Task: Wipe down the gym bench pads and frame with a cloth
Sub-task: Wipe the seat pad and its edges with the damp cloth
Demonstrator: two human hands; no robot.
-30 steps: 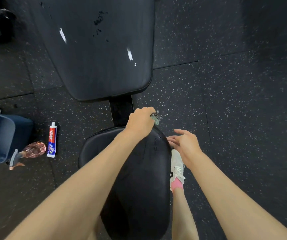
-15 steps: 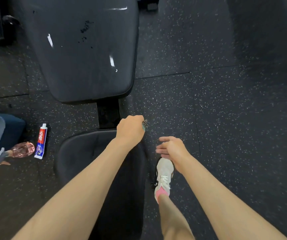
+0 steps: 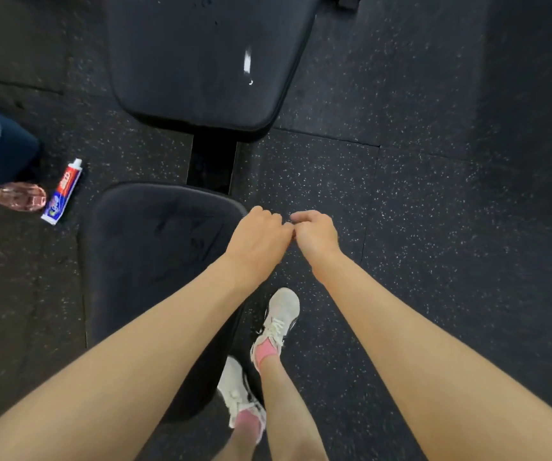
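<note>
At the far left edge I am seeing a blue container, cut off by the frame and too blurred to make out further. Just beside it a pink spray bottle is lying on its side on the floor, and a toothpaste tube is lying next to that, cap pointing away from me. Moving right, the black seat pad of the bench is sitting below my view, with the left forearm crossing over its near right part. Beyond it the larger back pad is showing a white streak, and a dark frame bar is joining the two pads. A white shoe with a pink sock is standing close against the seat pad's near right edge. The left hand is hovering at the seat pad's far right corner, fingers curled under into a loose fist. A second white shoe is planted further forward, below the hands. The right hand is meeting the left, fingertips touching it, thumb and forefinger pressed together as if pinching. I cannot tell whether the cloth is inside either hand. The speckled rubber floor is filling the right side.
</note>
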